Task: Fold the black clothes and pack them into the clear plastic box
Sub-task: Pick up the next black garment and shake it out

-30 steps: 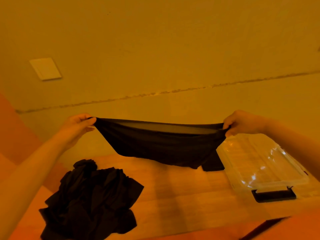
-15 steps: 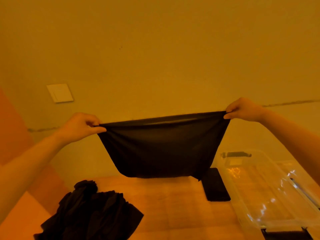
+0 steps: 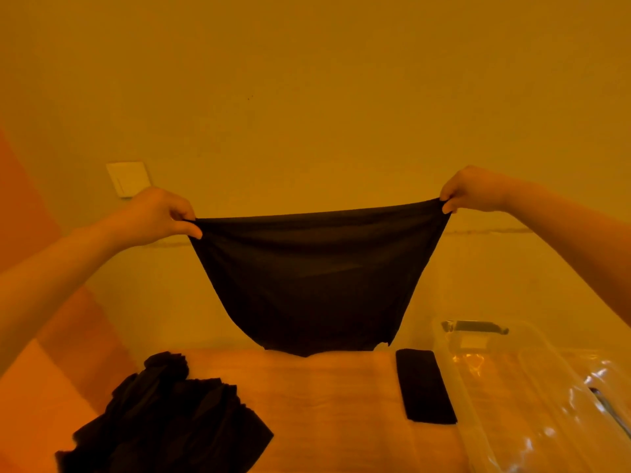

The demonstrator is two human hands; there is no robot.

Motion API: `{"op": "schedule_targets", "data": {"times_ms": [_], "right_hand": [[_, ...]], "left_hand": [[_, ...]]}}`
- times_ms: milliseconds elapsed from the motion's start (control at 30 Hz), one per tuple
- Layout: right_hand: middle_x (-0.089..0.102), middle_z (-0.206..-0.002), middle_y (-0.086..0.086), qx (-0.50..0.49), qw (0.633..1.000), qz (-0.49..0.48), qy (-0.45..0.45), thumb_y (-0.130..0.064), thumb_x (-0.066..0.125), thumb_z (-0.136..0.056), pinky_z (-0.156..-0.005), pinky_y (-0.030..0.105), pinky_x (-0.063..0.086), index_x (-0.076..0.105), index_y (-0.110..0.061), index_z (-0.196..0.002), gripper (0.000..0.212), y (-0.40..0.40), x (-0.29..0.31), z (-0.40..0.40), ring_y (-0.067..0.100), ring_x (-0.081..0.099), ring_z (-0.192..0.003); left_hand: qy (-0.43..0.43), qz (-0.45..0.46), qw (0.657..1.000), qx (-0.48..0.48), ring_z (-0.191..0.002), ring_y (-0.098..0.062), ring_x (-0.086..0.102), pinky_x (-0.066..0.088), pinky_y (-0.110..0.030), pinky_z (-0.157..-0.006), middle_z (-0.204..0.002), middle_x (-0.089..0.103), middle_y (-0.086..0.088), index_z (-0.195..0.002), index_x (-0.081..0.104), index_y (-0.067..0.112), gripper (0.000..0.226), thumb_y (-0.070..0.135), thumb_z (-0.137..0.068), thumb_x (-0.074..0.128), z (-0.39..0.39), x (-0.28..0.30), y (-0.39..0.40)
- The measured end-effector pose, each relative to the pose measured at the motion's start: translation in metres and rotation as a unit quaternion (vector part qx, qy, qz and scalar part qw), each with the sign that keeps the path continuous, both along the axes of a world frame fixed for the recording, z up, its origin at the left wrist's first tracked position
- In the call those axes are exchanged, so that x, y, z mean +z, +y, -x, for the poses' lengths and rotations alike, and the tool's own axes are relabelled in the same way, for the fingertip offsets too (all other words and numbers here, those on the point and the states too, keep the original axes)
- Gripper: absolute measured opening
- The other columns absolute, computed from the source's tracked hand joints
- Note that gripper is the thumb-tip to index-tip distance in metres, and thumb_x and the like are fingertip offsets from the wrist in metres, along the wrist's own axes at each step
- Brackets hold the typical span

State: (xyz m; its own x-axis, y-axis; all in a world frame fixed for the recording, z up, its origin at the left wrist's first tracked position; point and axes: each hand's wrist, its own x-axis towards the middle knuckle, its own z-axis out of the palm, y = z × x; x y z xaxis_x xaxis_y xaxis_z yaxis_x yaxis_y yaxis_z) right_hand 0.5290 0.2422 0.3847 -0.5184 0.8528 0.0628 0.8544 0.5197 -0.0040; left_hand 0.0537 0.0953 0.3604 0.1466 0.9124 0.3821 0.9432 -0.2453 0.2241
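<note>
Wooden table (image 3: 324, 404) under warm orange light, plain wall (image 3: 307, 97) behind it, square wall plate (image 3: 128, 179) at left, thin horizontal crack (image 3: 485, 231) running along the wall at right, orange surface (image 3: 20, 213) at far left edge

Dim, heavy orange-yellow cast; glare glints on the clear plastic box (image 3: 532, 404); wide-angle bending at edges

Garment (image 3: 317, 278) above table (image 3: 324, 404) — heap (image 3: 164, 418) left, folded piece (image 3: 425, 385) beside, perhaps touching, box (image 3: 532, 414) right
</note>
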Motion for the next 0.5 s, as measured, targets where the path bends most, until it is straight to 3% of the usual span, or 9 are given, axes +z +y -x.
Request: {"op": "schedule_targets", "data": {"times_ms": [100,200,267,400,500], "right_hand": [[0.054,-0.060,-0.007,0.008,1.000,0.003,0.015,-0.008,0.062,-0.086,-0.059,0.018,0.035,0.055,-0.020,-0.058,0.032,0.010,0.002,0.000,0.004,0.049,-0.062],[0.055,-0.062,-0.007,0.004,1.000,0.008,0.020,-0.004,0.059,-0.088,-0.060,0.013,0.036,0.068,-0.006,-0.086,0.010,0.017,0.002,-0.002,0.004,0.052,-0.061],[0.056,-0.069,-0.003,0.006,1.000,0.010,-0.002,-0.002,0.056,-0.089,-0.059,0.013,0.036,0.069,-0.003,-0.100,0.017,0.019,-0.001,-0.001,0.006,0.051,-0.061],[0.055,-0.091,0.002,0.017,0.997,0.026,-0.065,0.003,0.048,-0.091,-0.062,0.011,0.038,0.066,-0.006,-0.113,0.029,0.025,-0.007,0.000,0.009,0.048,-0.074],[0.059,-0.098,0.008,0.015,0.995,0.033,-0.090,0.001,0.049,-0.092,-0.074,0.022,0.041,0.065,-0.005,-0.113,0.027,0.029,-0.008,0.003,0.015,0.049,-0.084]], "left_hand": [[-0.039,0.021,0.999,0.007,-0.066,-0.020,0.057,0.045,-0.041,-0.069,-0.071,0.065,-0.016,-0.058,0.062,0.017,0.019,0.011,-0.067,0.078,-0.005,0.005,0.002],[-0.016,0.062,0.998,-0.005,-0.067,-0.017,0.057,0.046,-0.043,-0.066,-0.069,0.065,-0.012,-0.056,0.063,0.020,0.016,0.028,-0.060,0.075,-0.003,0.003,0.001],[0.021,0.096,0.995,-0.007,-0.071,-0.014,0.057,0.045,-0.041,-0.064,-0.070,0.064,-0.009,-0.056,0.063,0.021,0.016,0.032,-0.062,0.073,-0.003,0.001,0.001],[0.084,0.123,0.988,-0.038,-0.080,-0.009,0.055,0.042,-0.026,-0.062,-0.071,0.063,-0.002,-0.055,0.056,0.036,0.028,0.023,-0.070,0.076,-0.005,-0.002,0.002],[0.066,0.117,0.988,-0.070,-0.079,0.001,0.057,0.040,-0.014,-0.063,-0.072,0.063,0.009,-0.072,0.073,0.020,0.005,0.016,-0.073,0.074,-0.010,-0.005,0.001]]}}
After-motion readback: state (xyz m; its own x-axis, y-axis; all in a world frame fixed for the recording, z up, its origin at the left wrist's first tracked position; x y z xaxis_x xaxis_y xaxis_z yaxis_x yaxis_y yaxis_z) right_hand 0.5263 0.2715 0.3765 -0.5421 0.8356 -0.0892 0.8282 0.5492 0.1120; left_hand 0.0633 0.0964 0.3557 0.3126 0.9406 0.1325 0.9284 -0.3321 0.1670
